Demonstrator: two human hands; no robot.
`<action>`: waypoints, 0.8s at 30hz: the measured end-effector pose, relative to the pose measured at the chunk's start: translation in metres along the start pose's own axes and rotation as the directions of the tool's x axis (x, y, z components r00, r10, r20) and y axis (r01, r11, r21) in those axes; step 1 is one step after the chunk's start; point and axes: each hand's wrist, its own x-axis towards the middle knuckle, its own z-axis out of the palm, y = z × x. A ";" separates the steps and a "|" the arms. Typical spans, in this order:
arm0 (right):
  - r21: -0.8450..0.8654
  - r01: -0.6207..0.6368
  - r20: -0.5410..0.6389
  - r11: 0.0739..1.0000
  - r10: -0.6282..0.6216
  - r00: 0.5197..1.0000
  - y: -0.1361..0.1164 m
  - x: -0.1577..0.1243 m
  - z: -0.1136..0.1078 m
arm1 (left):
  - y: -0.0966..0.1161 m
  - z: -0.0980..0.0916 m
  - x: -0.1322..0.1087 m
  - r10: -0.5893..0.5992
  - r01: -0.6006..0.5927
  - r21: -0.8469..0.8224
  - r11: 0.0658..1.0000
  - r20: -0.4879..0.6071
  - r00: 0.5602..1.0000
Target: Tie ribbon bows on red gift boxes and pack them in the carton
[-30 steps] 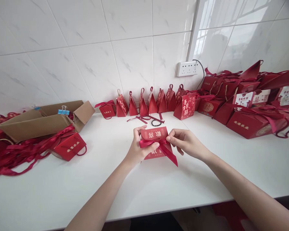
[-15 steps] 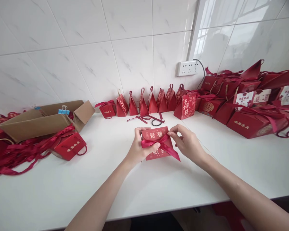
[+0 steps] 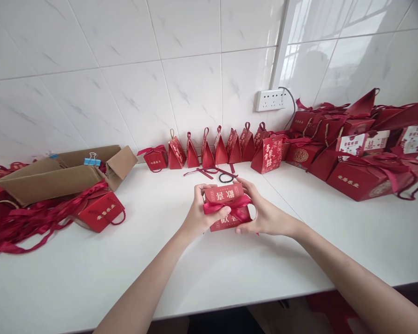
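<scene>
My left hand (image 3: pixel 199 214) and my right hand (image 3: pixel 264 214) are both closed around the little red box (image 3: pixel 226 206) with its ribbon (image 3: pixel 226 206) on the white table (image 3: pixel 209 273).

Two hands, the left hand (image 3: pixel 202 212) and the right hand (image 3: pixel 264 214), grip one red gift box (image 3: pixel 226 194). Seven small peaked red pouches (image 3: pixel 207 157) stand at twelve o'clock, with one black ring (image 3: pixel 226 177) before them. One blue binder clip (image 3: pixel 91 161) lies at ten o'clock, and one wall socket (image 3: pixel 271 99) is at one o'clock.
</scene>
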 end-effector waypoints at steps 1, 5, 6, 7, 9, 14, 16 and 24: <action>-0.021 -0.011 0.014 1.000 0.012 1.000 0.000 -0.001 0.000 | 0.000 0.000 0.000 -0.001 0.001 -0.012 1.000 0.014 1.000; -0.070 0.009 -0.010 0.997 -0.009 1.000 0.002 0.000 0.000 | -0.001 -0.004 0.000 -0.009 0.008 0.033 0.999 0.033 0.999; -0.087 0.021 -0.025 0.996 -0.023 0.999 0.003 0.001 0.000 | -0.002 -0.006 0.000 0.004 -0.004 0.067 0.998 0.007 1.000; -0.106 0.032 -0.042 0.994 -0.036 0.998 0.005 0.001 0.000 | -0.002 -0.009 0.001 0.033 -0.029 0.110 0.993 -0.033 0.999; -0.145 0.042 -0.074 0.989 -0.053 0.996 0.007 0.003 -0.001 | -0.002 -0.014 0.003 0.137 -0.108 0.221 0.969 -0.117 0.984; -0.177 0.028 -0.094 0.984 -0.045 0.995 0.012 0.004 -0.003 | 0.007 -0.024 0.006 0.185 -0.151 0.374 0.915 -0.056 0.981; -0.170 0.029 -0.092 0.985 -0.045 0.995 0.012 0.004 -0.003 | 0.011 -0.025 0.006 0.113 -0.095 0.322 0.942 -0.036 0.993; -0.136 0.010 -0.092 0.991 -0.023 0.995 0.013 0.003 -0.002 | 0.011 -0.024 0.007 -0.072 0.067 0.211 0.975 0.014 0.997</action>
